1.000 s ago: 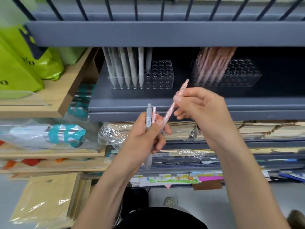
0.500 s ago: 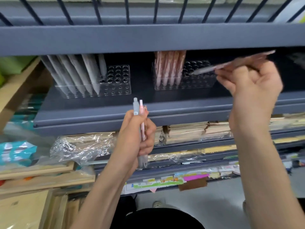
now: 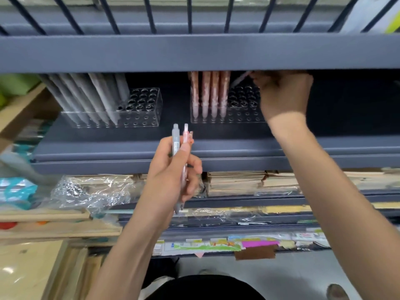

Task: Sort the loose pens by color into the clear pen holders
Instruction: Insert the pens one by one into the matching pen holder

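My right hand (image 3: 282, 94) is up under the upper shelf and grips a pink pen (image 3: 240, 78), tip slanting down over the empty holes of the right clear holder (image 3: 244, 116). Several pink pens (image 3: 208, 94) stand in that holder's left rows. The left clear holder (image 3: 142, 118) carries several grey pens (image 3: 86, 98) leaning left. In front of the shelf edge, my left hand (image 3: 173, 174) holds a grey pen (image 3: 175, 139) and a pink pen (image 3: 186, 135) upright together.
The grey shelf (image 3: 216, 148) carries both holders; the shelf above (image 3: 194, 53) hangs low over them and hides my right fingertips. Below lie stacked paper packs (image 3: 238, 180), crinkled plastic wrap (image 3: 91, 189) and sticker sheets (image 3: 205, 245). Wooden racks (image 3: 54, 226) stand at left.
My right hand carried the pink pen from beside my left hand up and right, then in over the right holder. My left hand keeps two pens. The view shifted right.
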Demonstrator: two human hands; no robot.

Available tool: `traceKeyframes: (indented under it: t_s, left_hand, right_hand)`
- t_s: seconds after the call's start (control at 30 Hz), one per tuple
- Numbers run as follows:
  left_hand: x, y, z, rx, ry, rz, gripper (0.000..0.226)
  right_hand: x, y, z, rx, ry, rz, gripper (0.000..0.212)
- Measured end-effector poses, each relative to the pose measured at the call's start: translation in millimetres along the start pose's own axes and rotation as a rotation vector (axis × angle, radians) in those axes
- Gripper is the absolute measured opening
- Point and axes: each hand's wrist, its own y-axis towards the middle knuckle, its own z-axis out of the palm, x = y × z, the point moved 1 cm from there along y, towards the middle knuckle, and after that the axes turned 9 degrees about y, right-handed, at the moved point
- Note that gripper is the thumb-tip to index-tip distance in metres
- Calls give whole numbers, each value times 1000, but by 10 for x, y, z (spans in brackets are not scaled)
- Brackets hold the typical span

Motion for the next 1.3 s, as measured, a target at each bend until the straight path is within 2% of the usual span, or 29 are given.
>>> traceKeyframes:
  t_s: [0.03,0.1,0.17,0.27,0.33,0.63,0.7,0.77,0.8,0.83,0.87,0.9,0.97,1.03,1.13,1.23,1.3]
  left_hand:
    - [3,-3,1,-6,-3,-2,13]
    - [14,-12,2,-11,-21,-9,10]
    - [26,-19,4,-11,-58,-13,5]
    - [28,-19,2,-14,-85,-9,7]
    - [22,-15,-11,-13,-72,14,13]
    - [26,-5,-91,18,67,39,10]
    - [42,2,-99,12,47,42,14]
    - [63,7,-97,9,23,42,19]
    - [72,8,-86,11,14,46,21]
    - [82,10,-71,16,4,49,22]
    - [90,15,-52,25,-5,51,22]
    - [96,16,-33,41,-11,52,22]
    - [91,17,5,87,-14,51,17]
    - [74,14,26,132,3,53,17]
    - [56,1,52,168,55,71,24]
    - [70,3,86,172,84,55,24]
    - [79,10,121,185,74,40,18]
  right_hand:
    - [30,40,33,34,-27,-37,35]
    - [2,132,78,107,-108,-75,21]
    - [-35,232,101,203,-223,-109,21]
    - [-62,322,143,364,-268,-23,25]
    - [-74,348,166,413,-282,24,26]
    - [-9,265,77,400,-294,166,34]
    - [68,199,-8,318,-284,128,36]
    - [171,71,-70,211,-89,119,23]
    - [218,-43,-80,227,78,149,9]
    - [263,-177,-87,288,166,155,4]
    - [303,-324,-79,399,203,153,7]
    - [312,-451,-69,535,184,139,3]
    - [333,-634,-34,735,136,133,9]
    - [314,-684,-17,788,191,175,12]
    - [270,-673,-105,717,371,255,11]
    - [210,-630,-214,480,528,309,4]
    - [199,-639,-265,414,633,339,6]
